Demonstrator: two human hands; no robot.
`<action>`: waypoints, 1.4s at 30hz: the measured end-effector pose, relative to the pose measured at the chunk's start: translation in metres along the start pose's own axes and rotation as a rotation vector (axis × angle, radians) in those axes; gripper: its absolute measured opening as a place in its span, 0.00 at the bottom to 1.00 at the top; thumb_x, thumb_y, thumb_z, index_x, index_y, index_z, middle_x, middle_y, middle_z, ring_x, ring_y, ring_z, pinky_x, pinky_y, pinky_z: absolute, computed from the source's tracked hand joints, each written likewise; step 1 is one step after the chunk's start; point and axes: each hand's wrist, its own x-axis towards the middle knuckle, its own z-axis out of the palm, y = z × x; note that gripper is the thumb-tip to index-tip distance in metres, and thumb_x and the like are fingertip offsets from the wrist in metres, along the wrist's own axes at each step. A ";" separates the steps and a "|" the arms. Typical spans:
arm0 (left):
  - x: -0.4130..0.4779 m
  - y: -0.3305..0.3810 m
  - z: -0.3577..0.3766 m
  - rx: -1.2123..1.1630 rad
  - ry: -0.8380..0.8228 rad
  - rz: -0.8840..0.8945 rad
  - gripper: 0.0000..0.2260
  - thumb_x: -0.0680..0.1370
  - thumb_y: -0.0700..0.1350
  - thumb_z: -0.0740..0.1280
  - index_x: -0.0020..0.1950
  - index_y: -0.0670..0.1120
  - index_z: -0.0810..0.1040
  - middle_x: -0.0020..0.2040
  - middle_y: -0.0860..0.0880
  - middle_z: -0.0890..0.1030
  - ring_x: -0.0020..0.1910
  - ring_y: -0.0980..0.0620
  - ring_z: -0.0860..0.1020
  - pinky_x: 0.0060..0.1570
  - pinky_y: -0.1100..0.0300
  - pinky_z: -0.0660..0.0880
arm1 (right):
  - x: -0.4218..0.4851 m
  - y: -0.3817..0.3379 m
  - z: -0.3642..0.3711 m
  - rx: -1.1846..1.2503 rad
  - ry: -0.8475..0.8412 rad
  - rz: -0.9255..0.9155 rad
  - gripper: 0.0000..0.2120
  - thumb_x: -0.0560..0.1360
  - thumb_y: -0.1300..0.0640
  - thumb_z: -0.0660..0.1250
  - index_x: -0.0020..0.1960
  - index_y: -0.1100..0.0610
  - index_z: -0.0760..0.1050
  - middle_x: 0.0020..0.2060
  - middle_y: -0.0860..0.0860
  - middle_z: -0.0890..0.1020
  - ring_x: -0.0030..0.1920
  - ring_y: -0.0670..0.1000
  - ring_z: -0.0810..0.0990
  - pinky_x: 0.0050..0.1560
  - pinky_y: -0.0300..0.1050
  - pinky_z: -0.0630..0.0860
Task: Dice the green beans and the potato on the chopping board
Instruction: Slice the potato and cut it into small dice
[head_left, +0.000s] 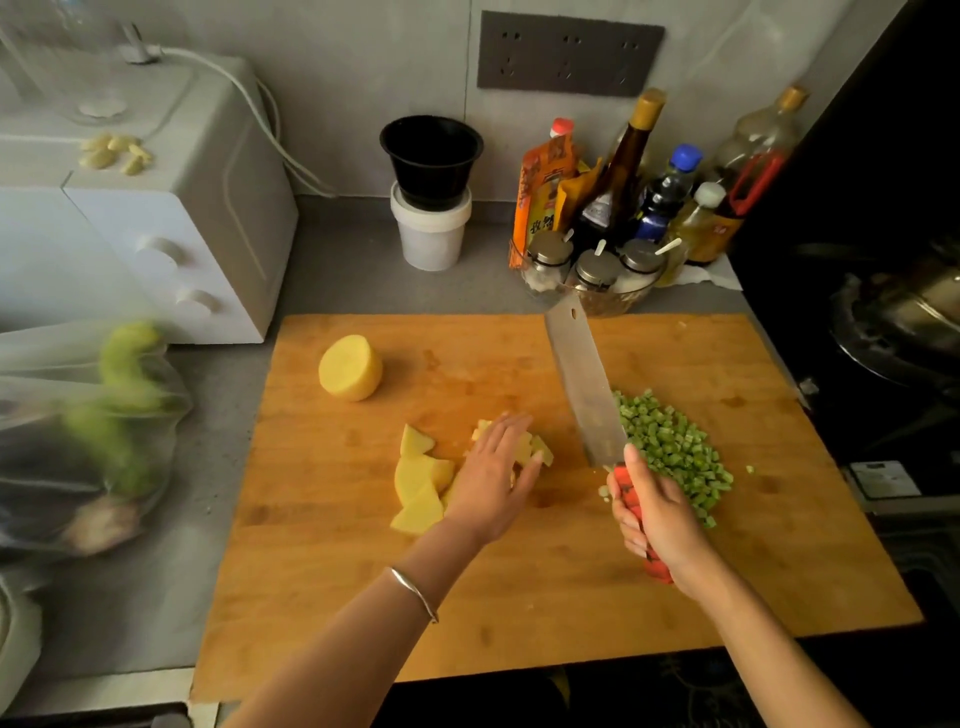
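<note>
Currently: your left hand (491, 483), flat, corrals potato pieces (418, 488) at chopping board (519, 597) centre; your right hand (657, 514) grips the cleaver (582, 374), fencing off diced beans (670, 447)

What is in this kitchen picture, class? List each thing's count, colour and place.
chopping board: one, brown, on the counter
potato half: one, yellow, board's far left
potato pieces: several, yellow, mid-board, under the left hand
diced green beans: one heap, green, right of the cleaver
cleaver: one, steel, red handle, between potato and beans
black cup: one, black, atop the white tub
condiment bottles: several, mixed, back right
garlic cloves: several, pale, on the white appliance, left
left hand: one, open on the potato pieces
right hand: one, grips the cleaver's handle
</note>
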 end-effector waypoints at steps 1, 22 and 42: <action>0.002 0.009 0.010 -0.022 -0.017 -0.002 0.28 0.79 0.62 0.51 0.74 0.46 0.63 0.74 0.49 0.65 0.75 0.51 0.56 0.72 0.65 0.48 | 0.000 -0.001 -0.009 0.009 0.013 0.000 0.25 0.75 0.39 0.55 0.37 0.62 0.67 0.21 0.51 0.63 0.17 0.47 0.61 0.19 0.38 0.58; 0.066 -0.016 0.054 0.228 0.225 -0.380 0.21 0.74 0.60 0.67 0.61 0.48 0.75 0.65 0.46 0.70 0.66 0.43 0.65 0.68 0.49 0.65 | 0.039 -0.002 -0.056 0.003 -0.205 0.007 0.25 0.76 0.40 0.55 0.35 0.61 0.67 0.21 0.51 0.63 0.17 0.47 0.61 0.19 0.37 0.58; 0.074 -0.082 -0.046 0.486 -0.389 -0.142 0.63 0.57 0.76 0.67 0.73 0.55 0.27 0.73 0.52 0.28 0.73 0.51 0.30 0.70 0.56 0.32 | 0.073 -0.001 -0.034 0.058 -0.255 0.048 0.24 0.75 0.41 0.55 0.37 0.62 0.68 0.22 0.53 0.63 0.17 0.47 0.61 0.19 0.37 0.58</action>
